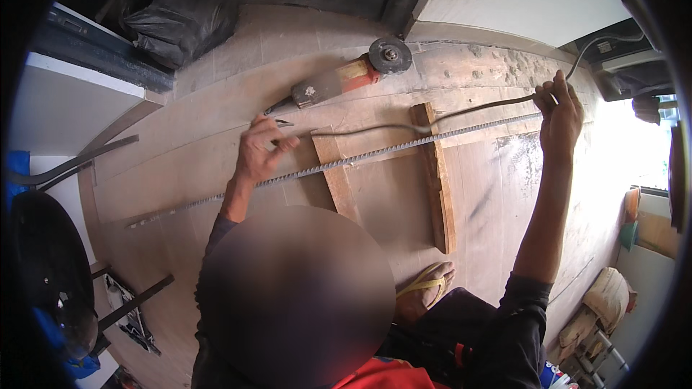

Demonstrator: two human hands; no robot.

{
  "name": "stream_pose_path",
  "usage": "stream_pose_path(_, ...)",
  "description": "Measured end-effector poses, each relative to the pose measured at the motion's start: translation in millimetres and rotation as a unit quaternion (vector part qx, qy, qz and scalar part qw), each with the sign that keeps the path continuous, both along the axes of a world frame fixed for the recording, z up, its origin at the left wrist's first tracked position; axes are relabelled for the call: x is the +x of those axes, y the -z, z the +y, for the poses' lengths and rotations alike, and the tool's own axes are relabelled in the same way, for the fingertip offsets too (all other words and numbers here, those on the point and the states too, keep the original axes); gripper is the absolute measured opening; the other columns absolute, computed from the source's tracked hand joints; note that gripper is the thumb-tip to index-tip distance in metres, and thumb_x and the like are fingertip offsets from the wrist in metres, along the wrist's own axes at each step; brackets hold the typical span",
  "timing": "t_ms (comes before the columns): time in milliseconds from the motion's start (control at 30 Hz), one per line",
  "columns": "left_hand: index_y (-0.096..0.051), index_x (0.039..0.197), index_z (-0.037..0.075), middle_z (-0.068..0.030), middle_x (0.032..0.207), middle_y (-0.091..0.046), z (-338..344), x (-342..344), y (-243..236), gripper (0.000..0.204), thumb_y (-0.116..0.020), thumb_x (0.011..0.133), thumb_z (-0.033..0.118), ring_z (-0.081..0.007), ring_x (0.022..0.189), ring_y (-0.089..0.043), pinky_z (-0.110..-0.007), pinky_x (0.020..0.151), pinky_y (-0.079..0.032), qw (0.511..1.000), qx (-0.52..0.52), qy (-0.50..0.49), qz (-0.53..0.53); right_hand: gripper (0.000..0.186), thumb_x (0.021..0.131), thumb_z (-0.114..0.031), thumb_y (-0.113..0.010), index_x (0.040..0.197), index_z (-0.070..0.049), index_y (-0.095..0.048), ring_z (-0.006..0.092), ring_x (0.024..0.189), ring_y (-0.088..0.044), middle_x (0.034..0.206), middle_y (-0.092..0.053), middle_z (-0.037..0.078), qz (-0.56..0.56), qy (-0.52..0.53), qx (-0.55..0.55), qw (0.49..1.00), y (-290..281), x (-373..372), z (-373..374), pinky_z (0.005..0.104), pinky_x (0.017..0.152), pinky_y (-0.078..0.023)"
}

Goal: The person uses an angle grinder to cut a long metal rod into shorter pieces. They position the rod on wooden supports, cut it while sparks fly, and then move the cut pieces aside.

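Power cord runs along the far side of the rebar, and starting left, the left hand is just past the bar near the tail of the angle grinder, thumb spread off loosely curled fingers, can't tell if they've got any cord. Grinder's lying beyond the bar, and the bar's already laid across a left wood strip and a right wood strip. Right hand, over the bar's right end, has the cord pinched, so I'd say cord handling isn't finished.

Dk LS sleeves, red top, dk pants, flip-flop w/ yel. strap.
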State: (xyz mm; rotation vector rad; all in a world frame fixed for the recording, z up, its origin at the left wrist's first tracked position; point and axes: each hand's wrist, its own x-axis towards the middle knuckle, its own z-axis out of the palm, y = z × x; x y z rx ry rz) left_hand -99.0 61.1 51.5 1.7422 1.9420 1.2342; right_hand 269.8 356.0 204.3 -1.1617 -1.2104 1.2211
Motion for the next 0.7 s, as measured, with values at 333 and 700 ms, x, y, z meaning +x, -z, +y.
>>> stream_pose_path(333,-0.060,0.121,0.007,-0.0131,0.121,-0.053,20.0,63.1,-38.3,0.047,-0.069,0.075,0.005,-0.0330,0.109,-0.054,-0.040,0.103,-0.039,0.952,-0.216,0.185,0.112,0.044,0.097,-0.011,-0.056,0.130,0.012,-0.040,0.0315,0.121,-0.052,0.129,-0.045,0.029,0.195,-0.037,0.016,0.980,-34.2,-34.8,-22.3,0.0386,0.105,-0.048)
stream_pose_path(700,-0.050,0.129,-0.002,-0.0236,0.119,-0.056,90.3,179.8,-55.4,0.039,-0.054,0.097,0.020,-0.0380,0.117,-0.051,-0.044,0.097,-0.043,0.951,-0.019,0.267,-0.156,0.032,0.083,-0.008,-0.073,0.107,0.006,-0.058,0.0247,0.079,-0.071,0.086,-0.069,0.021,-0.095,0.044,0.260,0.960,-62.7,-50.2,-97.4,0.0316,0.077,-0.059)
